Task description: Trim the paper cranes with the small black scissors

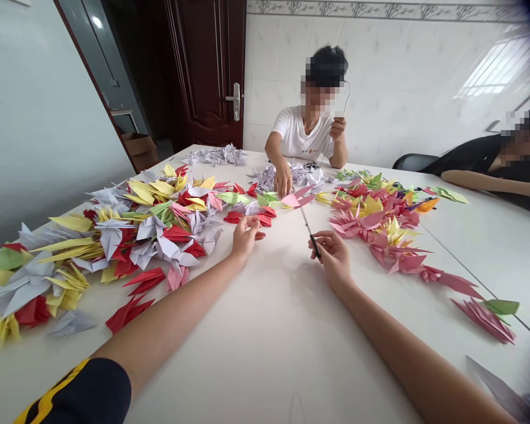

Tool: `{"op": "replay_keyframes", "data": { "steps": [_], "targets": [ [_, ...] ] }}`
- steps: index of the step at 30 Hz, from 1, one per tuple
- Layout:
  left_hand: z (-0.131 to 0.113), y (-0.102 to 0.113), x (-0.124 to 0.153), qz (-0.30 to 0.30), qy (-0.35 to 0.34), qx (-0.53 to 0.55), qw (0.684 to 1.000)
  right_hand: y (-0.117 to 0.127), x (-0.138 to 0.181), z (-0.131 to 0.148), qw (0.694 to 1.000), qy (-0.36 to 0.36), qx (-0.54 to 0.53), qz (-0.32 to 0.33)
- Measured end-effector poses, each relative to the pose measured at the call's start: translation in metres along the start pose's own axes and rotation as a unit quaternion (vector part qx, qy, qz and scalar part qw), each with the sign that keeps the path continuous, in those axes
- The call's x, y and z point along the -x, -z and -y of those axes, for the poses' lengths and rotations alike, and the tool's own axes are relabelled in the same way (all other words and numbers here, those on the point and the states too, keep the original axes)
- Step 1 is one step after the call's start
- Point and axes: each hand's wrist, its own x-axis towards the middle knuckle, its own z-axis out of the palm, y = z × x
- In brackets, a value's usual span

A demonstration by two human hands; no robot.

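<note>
My right hand (333, 256) is closed around the black handle of a thin metal rod (308, 227), which points up and away from me. At its tip is a pink folded paper piece (297, 199), above the white table. My left hand (246, 237) is held to the left of it with fingers loosely curled and nothing visible in them. Just beyond those fingers lie red folded paper pieces (265, 217). A large heap of folded paper cranes (159, 232) in white, yellow, red and green spreads beside my left forearm.
A mostly pink heap of folded paper (375, 218) lies on the right side of the white table (247, 365). Across from me a person in a white shirt (307, 132) reaches into white folded paper (269, 175). Another person's arm (490, 184) rests at the far right.
</note>
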Motion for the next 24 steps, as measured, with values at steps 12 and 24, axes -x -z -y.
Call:
{"op": "replay_keyframes", "data": {
  "steps": [12, 24],
  "targets": [
    [0.002, 0.0, -0.001, 0.002, 0.003, -0.015, 1.0, 0.011, -0.011, -0.01, 0.984, -0.039, -0.056, -0.166],
    [-0.002, -0.001, 0.002, 0.008, 0.001, -0.017, 1.0, 0.006, -0.007, -0.005, 0.99, -0.078, -0.084, -0.087]
  ]
}}
